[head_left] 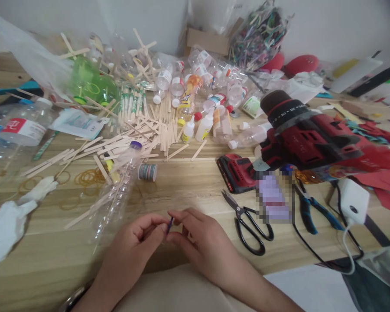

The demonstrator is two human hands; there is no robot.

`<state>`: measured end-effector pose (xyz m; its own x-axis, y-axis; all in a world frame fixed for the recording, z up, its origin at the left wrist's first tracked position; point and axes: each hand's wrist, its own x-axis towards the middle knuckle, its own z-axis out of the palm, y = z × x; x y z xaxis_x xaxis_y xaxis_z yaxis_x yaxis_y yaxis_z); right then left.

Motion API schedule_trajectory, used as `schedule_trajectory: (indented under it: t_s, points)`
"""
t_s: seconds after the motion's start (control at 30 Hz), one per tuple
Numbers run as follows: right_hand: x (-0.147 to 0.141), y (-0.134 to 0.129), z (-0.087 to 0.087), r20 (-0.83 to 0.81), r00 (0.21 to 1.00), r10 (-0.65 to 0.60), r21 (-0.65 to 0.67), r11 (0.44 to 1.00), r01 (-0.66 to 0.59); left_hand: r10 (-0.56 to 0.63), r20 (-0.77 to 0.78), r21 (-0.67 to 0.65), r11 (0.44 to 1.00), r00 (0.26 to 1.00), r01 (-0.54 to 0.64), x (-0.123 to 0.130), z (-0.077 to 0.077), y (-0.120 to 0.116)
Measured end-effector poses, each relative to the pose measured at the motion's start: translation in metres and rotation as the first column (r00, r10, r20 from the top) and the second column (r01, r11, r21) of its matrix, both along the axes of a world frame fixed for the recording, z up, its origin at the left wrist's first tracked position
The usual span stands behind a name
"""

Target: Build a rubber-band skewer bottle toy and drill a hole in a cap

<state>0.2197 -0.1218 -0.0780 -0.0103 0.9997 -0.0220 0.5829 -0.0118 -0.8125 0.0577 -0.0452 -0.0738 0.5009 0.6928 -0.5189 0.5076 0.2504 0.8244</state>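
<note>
My left hand (139, 242) and my right hand (203, 238) meet low in front of me, near the table's front edge. Pinched between their fingertips is a small purple piece (170, 225), seen as a thin sliver; fingers cover the rest and its kind is unclear. Both hands are closed around it. Left of them lies a clear plastic bottle (117, 195) with a purple cap. A spool of striped thread (147, 172) sits just beyond my hands. Black-handled scissors (247, 221) lie to the right of my right hand.
A red power drill (318, 138) rises at right, near a battery pack (235, 172) and blue-handled pliers (315, 210). Wooden sticks (162, 134), glue bottles (203, 126) and plastic bottles spread across the back. White gloves (11, 223) and rubber bands (89, 175) lie left.
</note>
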Motion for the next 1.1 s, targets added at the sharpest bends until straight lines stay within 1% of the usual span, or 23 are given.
schedule_trajectory:
  t_s: [0.07,0.17,0.27,0.33,0.4,0.5,0.53,0.6,0.67,0.7,0.73,0.77,0.93,1.03,1.1]
  points:
    - [-0.001,-0.001,-0.001,-0.026,0.999,-0.025,0.037,0.999,0.026,-0.003,0.014,-0.004,1.000,1.000,0.003,0.001,-0.001,0.000]
    - [-0.003,-0.002,-0.002,-0.164,0.982,-0.097,0.122,0.985,0.118,-0.031,0.007,0.001,1.000,0.999,0.031,0.002,-0.001,0.001]
    - [-0.004,0.000,-0.002,-0.324,0.936,-0.136,0.166,0.966,0.198,-0.079,-0.025,0.008,0.997,0.997,0.079,0.003,0.000,0.001]
    - [-0.004,0.001,-0.003,-0.454,0.880,-0.140,0.144,0.963,0.227,-0.095,-0.010,0.020,0.995,0.995,0.095,0.003,0.002,0.001]
    - [-0.004,0.001,-0.004,-0.627,0.765,-0.149,0.050,0.972,0.230,-0.095,0.025,0.017,0.995,0.995,0.095,0.003,0.004,0.000]
    - [-0.006,0.000,-0.008,-0.823,0.535,-0.189,-0.114,0.979,0.171,-0.085,0.041,-0.008,0.996,0.996,0.086,0.004,0.006,-0.002]
    - [-0.006,0.000,-0.009,-0.858,0.470,-0.207,-0.148,0.976,0.160,-0.082,0.047,-0.010,0.997,0.996,0.082,0.004,0.006,-0.002]
    - [-0.008,0.000,-0.010,-0.897,0.363,-0.251,-0.204,0.965,0.164,-0.087,0.088,0.003,0.996,0.992,0.087,0.005,0.006,-0.003]
    - [-0.009,0.001,-0.011,-0.907,0.295,-0.301,-0.257,0.950,0.178,-0.108,0.142,0.029,0.994,0.984,0.105,0.005,0.007,-0.004]
    - [-0.010,0.001,-0.012,-0.905,0.283,-0.318,-0.274,0.944,0.185,-0.116,0.155,0.048,0.993,0.981,0.110,0.006,0.007,-0.004]
    - [-0.011,0.000,-0.013,-0.901,0.287,-0.325,-0.276,0.941,0.197,-0.122,0.158,0.069,0.991,0.980,0.112,0.006,0.007,-0.005]
    - [-0.011,0.000,-0.014,-0.894,0.310,-0.324,-0.266,0.940,0.213,-0.126,0.151,0.091,0.989,0.980,0.114,0.006,0.007,-0.007]
    - [-0.014,-0.010,-0.019,-0.817,0.504,-0.280,-0.144,0.946,0.292,-0.173,0.105,0.164,0.974,0.979,0.155,0.004,0.006,-0.017]
    - [-0.015,-0.015,-0.019,-0.783,0.573,-0.243,-0.081,0.952,0.294,-0.180,0.098,0.182,0.970,0.979,0.161,0.004,0.006,-0.022]
    - [-0.015,-0.015,-0.018,-0.769,0.596,-0.229,-0.056,0.954,0.294,-0.177,0.099,0.175,0.972,0.979,0.158,0.004,0.007,-0.023]
